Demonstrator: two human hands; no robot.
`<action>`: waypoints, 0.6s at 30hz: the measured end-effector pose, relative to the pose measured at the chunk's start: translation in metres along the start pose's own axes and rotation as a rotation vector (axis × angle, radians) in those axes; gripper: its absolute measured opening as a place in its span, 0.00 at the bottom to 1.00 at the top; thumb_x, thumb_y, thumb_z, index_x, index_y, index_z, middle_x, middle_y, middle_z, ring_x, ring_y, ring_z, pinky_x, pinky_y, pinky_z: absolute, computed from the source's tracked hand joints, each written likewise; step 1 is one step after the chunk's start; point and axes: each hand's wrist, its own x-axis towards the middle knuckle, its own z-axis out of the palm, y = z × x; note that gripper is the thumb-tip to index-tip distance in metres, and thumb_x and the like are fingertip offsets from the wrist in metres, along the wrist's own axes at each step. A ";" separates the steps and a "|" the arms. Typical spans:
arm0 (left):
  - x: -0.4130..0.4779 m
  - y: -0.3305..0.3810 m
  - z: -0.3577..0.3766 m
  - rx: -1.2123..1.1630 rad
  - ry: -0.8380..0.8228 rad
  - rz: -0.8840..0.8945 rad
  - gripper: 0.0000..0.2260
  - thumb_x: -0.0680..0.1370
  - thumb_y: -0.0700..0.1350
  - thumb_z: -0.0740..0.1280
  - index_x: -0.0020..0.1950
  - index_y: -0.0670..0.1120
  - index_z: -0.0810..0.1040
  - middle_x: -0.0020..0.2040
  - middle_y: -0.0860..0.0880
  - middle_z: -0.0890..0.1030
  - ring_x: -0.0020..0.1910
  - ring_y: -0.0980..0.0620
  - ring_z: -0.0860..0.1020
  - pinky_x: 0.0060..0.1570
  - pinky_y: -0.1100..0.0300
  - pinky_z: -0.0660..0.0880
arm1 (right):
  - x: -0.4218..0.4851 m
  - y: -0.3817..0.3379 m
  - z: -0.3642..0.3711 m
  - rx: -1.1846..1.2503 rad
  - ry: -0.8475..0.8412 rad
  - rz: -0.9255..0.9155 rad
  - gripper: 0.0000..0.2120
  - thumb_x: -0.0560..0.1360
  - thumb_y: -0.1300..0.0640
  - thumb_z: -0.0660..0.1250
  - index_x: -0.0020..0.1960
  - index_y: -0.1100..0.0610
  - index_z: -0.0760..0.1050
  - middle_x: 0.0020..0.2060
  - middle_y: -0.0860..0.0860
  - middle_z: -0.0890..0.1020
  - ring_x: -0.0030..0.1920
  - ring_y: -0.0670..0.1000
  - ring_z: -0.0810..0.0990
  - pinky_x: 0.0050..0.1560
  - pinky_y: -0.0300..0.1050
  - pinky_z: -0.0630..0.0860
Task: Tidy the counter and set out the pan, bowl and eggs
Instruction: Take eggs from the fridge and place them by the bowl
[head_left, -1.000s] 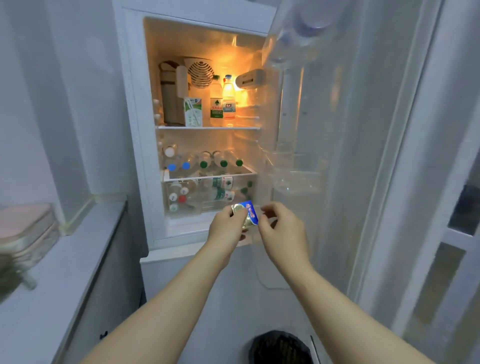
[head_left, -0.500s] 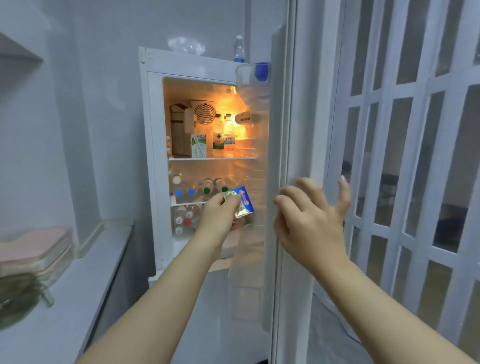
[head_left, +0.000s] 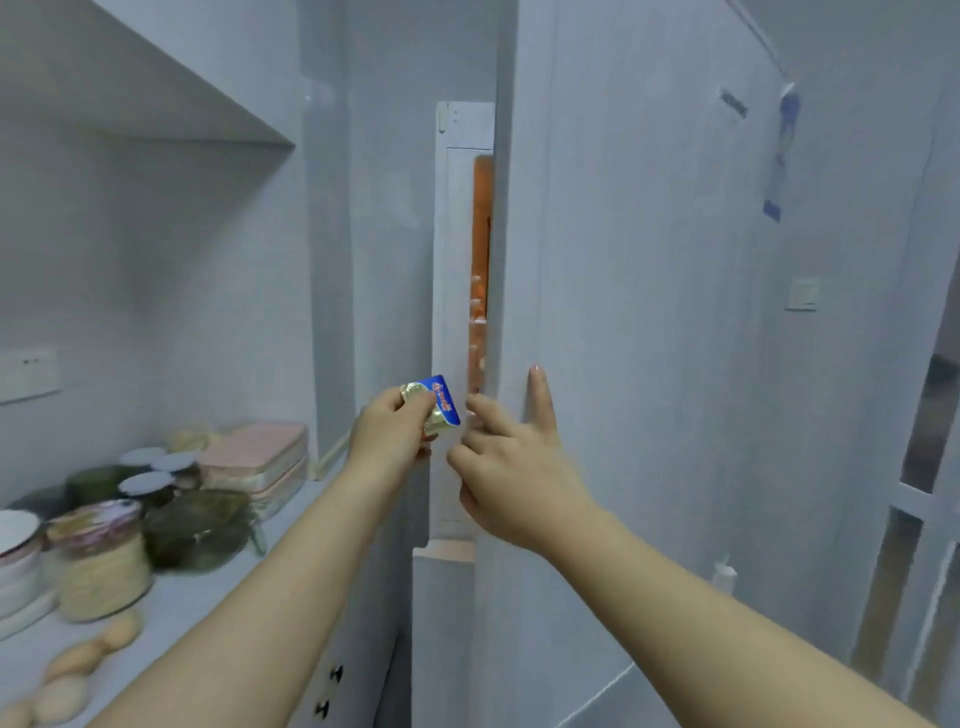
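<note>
1. Lower left corner: several pale brown eggs (head_left: 72, 670) lie loose on the white counter (head_left: 208, 587). They are blurred.
2. Left edge, just beyond the eggs: a white bowl (head_left: 15, 545) stands beside a lidded jar (head_left: 101, 564) of pale grain. Behind these are a dark glass lid (head_left: 200, 525), small white-capped jars (head_left: 148, 480) and a pink box (head_left: 254, 457).
3. Centre: the left hand (head_left: 387, 436) grasps a small foil packet (head_left: 436, 408) with a blue label. The fingers are curled round it, and it is held up in front of the fridge frame.
4. Just right of centre: the right hand (head_left: 514, 467) is released and holds nothing. Its thumb points straight up and its fingers reach out to the edge of the white fridge door (head_left: 649, 312).
5. Centre, beyond the hands: the door stands nearly closed. A narrow upright slit of orange light (head_left: 480, 249) shows between the door and the frame.
6. Far right: a wall switch (head_left: 802, 293). Upper left: the sloped underside of a shelf (head_left: 130, 78).
</note>
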 end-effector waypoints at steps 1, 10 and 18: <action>0.009 -0.007 -0.008 0.029 0.038 -0.002 0.07 0.78 0.43 0.60 0.42 0.48 0.75 0.39 0.48 0.78 0.38 0.52 0.75 0.42 0.57 0.74 | 0.006 -0.004 0.015 -0.012 -0.029 -0.021 0.07 0.52 0.58 0.74 0.27 0.53 0.77 0.24 0.46 0.77 0.49 0.51 0.82 0.60 0.74 0.62; 0.101 -0.062 -0.045 0.150 0.144 -0.076 0.06 0.79 0.44 0.59 0.51 0.46 0.75 0.42 0.49 0.78 0.39 0.53 0.75 0.43 0.58 0.75 | 0.059 -0.030 0.136 0.045 -0.151 -0.029 0.11 0.46 0.61 0.78 0.22 0.59 0.75 0.21 0.50 0.73 0.43 0.55 0.82 0.64 0.69 0.54; 0.188 -0.089 -0.041 0.165 0.085 -0.122 0.08 0.79 0.44 0.59 0.55 0.45 0.75 0.40 0.50 0.77 0.38 0.54 0.74 0.40 0.61 0.72 | 0.081 -0.024 0.229 0.007 -0.152 -0.064 0.06 0.53 0.61 0.74 0.26 0.58 0.77 0.24 0.49 0.75 0.47 0.54 0.82 0.65 0.66 0.52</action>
